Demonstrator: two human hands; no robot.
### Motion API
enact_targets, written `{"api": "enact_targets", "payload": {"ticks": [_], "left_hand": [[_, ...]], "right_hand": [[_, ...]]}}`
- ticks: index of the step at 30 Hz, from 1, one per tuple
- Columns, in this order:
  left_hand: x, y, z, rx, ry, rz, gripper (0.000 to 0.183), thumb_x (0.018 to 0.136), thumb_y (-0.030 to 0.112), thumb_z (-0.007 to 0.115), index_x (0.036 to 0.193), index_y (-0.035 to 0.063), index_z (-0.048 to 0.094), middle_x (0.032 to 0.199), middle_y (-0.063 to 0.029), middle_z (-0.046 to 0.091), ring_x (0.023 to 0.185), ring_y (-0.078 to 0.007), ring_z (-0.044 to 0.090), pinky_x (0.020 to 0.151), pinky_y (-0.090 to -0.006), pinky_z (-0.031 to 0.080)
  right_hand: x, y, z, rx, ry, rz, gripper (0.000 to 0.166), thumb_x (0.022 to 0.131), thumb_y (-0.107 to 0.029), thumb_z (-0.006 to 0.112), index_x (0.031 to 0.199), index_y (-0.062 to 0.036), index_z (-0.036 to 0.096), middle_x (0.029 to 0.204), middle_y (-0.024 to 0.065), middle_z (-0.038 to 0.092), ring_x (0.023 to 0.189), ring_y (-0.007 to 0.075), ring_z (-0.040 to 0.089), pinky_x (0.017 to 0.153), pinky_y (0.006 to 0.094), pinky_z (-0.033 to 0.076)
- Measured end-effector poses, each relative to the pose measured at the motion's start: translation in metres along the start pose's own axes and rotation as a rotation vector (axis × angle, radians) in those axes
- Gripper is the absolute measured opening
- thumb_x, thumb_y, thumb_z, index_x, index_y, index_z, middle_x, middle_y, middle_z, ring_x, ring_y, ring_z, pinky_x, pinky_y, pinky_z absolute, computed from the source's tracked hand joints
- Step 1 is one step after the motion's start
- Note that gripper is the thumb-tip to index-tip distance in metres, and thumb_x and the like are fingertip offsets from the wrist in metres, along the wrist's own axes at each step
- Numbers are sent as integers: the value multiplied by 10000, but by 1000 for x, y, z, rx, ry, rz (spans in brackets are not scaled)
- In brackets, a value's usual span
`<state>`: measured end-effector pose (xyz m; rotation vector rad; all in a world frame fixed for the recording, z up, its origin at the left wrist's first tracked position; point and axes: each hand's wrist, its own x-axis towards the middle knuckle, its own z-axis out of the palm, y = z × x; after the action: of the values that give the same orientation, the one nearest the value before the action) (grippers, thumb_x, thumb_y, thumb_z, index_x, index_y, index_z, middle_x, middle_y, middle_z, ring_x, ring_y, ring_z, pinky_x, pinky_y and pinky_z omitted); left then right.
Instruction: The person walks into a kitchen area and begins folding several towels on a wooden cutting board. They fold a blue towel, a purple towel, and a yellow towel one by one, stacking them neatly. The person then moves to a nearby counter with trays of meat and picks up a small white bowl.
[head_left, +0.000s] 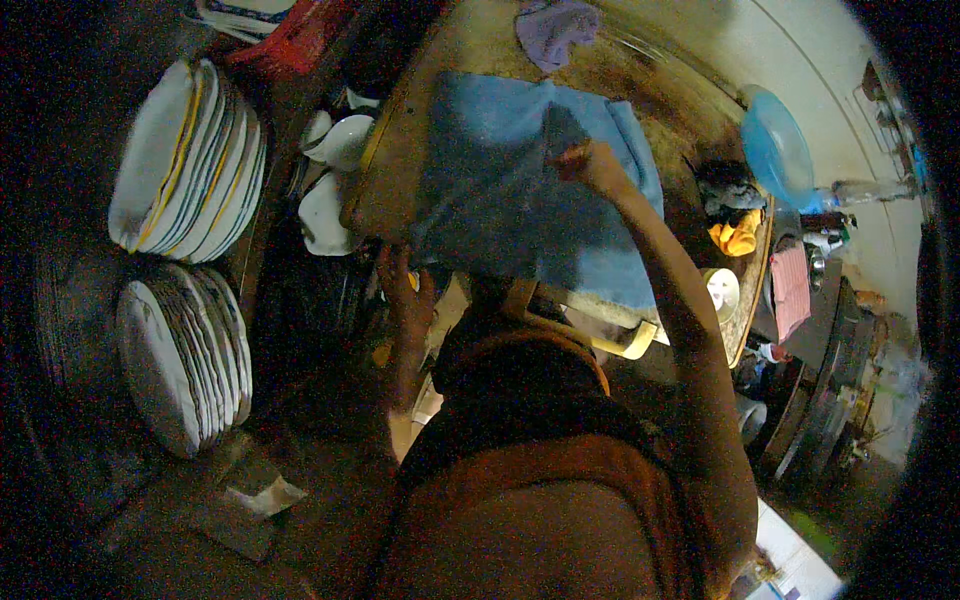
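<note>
A blue cloth (487, 172) lies spread over a worn tabletop in front of me. My right hand (585, 165) is over the cloth's right part, fingers curled and pointing left, with its dark shadow beside it; whether it pinches any fabric is unclear. My left hand (407, 289) is at the cloth's near left corner, by the table edge, dim and partly in shadow; what its fingers touch cannot be made out. A crumpled purple cloth (559, 34) lies beyond the blue one.
Stacked plates (191, 161) and more plates (187, 360) stand at the left, near white bowls (337, 142). On the right are a light blue basin (778, 146), a yellow-orange cloth (735, 232), a pale round container (721, 292) and a pink cloth (791, 289).
</note>
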<state>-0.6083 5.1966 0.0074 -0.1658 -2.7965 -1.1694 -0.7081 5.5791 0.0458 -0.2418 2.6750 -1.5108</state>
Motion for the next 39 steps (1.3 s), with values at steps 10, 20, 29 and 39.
{"api": "enact_targets", "payload": {"ticks": [10, 20, 29, 39], "left_hand": [[25, 50, 13, 63, -164, 75, 441, 853, 159, 567, 1272, 74, 458, 1376, -222, 316, 1279, -392, 299, 1024, -498, 305], [196, 187, 158, -197, -351, 701, 296, 827, 158, 592, 1099, 43, 594, 1118, -153, 604, 1083, -335, 526, 939, -408, 404], [293, 218, 402, 44, -365, 689, 303, 790, 165, 643, 1079, 75, 626, 1041, -137, 634, 998, -362, 567, 935, -491, 391], [286, 327, 354, -230, -735, 826, 616, 741, 123, 704, 1302, 66, 457, 1223, -179, 548, 1177, -286, 493, 988, -385, 380]], "right_hand": [[-104, 24, -52, 186, 169, 373, 113, 790, -25, 552, 773, 40, 643, 711, 99, 626, 639, 175, 594, 585, 310, 474], [-103, 9, -22, 479, 684, 257, 138, 838, 5, 526, 878, 22, 657, 758, 77, 634, 690, 169, 598, 670, 288, 493], [-157, 35, 44, 294, 695, 301, 97, 831, -18, 593, 904, 12, 648, 768, 97, 659, 692, 170, 621, 643, 294, 497], [-118, 9, 31, -412, 423, 344, 197, 773, -100, 535, 926, -77, 657, 818, 179, 641, 742, 353, 626, 669, 432, 510]]}}
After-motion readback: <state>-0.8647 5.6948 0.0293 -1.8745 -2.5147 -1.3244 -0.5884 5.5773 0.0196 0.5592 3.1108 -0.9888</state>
